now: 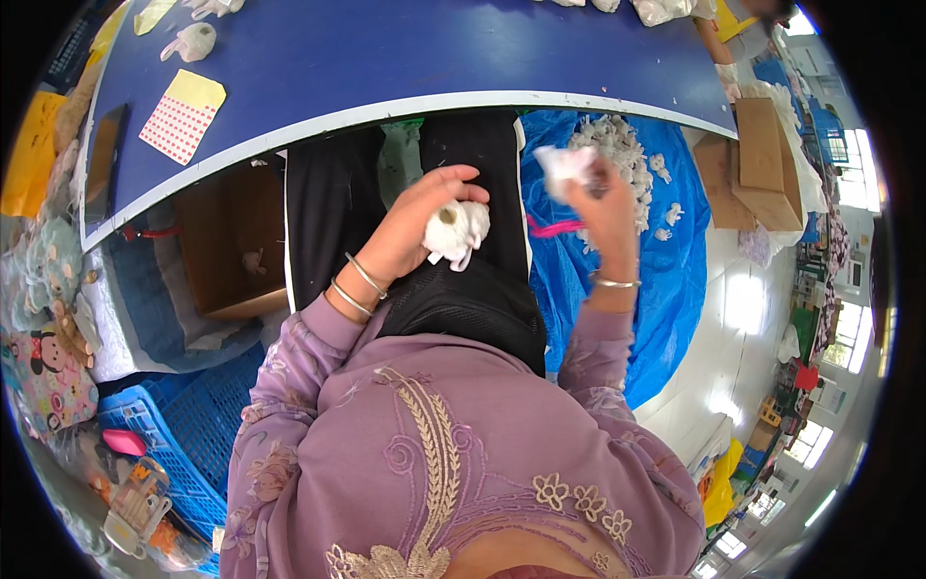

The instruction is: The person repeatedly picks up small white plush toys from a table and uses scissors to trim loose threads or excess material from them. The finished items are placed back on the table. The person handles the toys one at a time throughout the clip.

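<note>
Above my lap, my left hand (pixel 410 224) has its fingers curled round a small white plush toy (pixel 449 235) with a brownish spot on it. My right hand (pixel 608 205) is raised over the blue sheet and smeared by motion. It grips another white plush piece (pixel 563 170) with a pinkish patch, blurred too. Close by my right wrist a bright pink strip (pixel 555 229) lies across the sheet. Beyond that hand, a heap of small white plush toys (pixel 617 145) rests on the blue plastic sheet (pixel 666 309), with several loose ones at its right.
A blue table (pixel 386 68) spans the far side, bearing a sticker sheet (pixel 183 116), a dark phone-like slab (pixel 104 164) and a few plush pieces. Cardboard boxes (pixel 767 154) stand right. At left are an open carton (pixel 231 232), a blue crate (pixel 183 425) and assorted plush toys.
</note>
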The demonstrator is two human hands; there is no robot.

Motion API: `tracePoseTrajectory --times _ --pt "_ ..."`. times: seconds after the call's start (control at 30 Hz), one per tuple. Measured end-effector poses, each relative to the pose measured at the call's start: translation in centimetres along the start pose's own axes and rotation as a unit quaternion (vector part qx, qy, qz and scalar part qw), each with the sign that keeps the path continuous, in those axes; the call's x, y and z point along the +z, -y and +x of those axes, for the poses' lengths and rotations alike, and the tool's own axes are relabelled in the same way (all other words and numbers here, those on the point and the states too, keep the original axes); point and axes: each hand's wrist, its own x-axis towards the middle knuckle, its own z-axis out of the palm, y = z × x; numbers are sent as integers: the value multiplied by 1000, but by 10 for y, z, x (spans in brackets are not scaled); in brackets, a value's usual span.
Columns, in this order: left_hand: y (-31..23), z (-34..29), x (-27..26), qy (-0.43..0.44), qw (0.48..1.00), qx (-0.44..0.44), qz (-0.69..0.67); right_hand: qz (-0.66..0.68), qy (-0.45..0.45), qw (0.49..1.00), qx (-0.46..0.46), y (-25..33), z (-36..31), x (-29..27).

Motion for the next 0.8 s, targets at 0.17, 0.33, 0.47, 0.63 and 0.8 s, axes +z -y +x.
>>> tracePoseTrajectory --times 0.17,0.33,0.47,0.63,0.8 --pt "-5 5 3 34 989 65 -125 -27 -118 993 -5 -17 8 -46" --pt "-3 5 8 20 987 103 -118 144 173 974 -27 52 -27 15" --pt "-6 -1 4 -27 987 102 -121 86 182 970 -134 75 -35 51" --pt "-3 1 6 -19 985 86 -148 136 134 971 -144 68 -34 60" --pt "-1 2 2 46 987 56 -145 280 87 954 -65 58 -33 68"
